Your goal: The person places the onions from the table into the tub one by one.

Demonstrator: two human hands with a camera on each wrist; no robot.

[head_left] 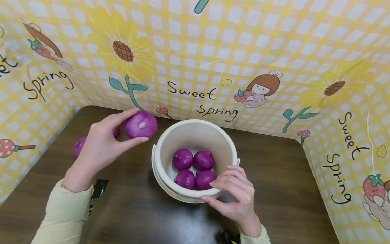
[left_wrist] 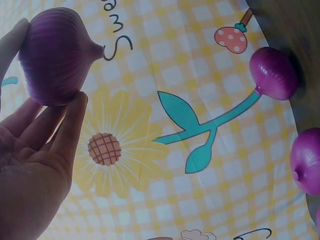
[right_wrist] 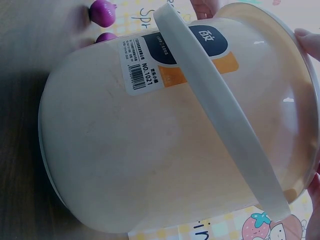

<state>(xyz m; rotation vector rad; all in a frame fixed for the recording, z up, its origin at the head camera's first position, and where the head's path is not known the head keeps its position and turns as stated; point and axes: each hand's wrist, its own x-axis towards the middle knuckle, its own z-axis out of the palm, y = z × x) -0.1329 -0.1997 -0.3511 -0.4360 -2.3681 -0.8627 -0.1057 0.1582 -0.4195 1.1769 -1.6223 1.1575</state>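
My left hand (head_left: 102,145) pinches a purple onion (head_left: 141,124) between thumb and fingers, up and to the left of the bucket. In the left wrist view, the tapered neck of this held onion (left_wrist: 55,57) points right. A cream plastic bucket (head_left: 160,144) stands upright on the table, with several purple onions (head_left: 182,159) lying at its bottom. My right hand (head_left: 236,191) grips the bucket's near right rim, fingers over the edge and thumb outside. The right wrist view shows the bucket's outer wall (right_wrist: 125,145) and its lowered handle (right_wrist: 215,105).
Further onions (head_left: 80,145) lie on the dark wooden table (head_left: 274,169) at the left, partly hidden behind my left hand. Yellow checked cloth (head_left: 198,61) stands up around the table's back and sides. A dark object (head_left: 99,189) shows beside my left sleeve.
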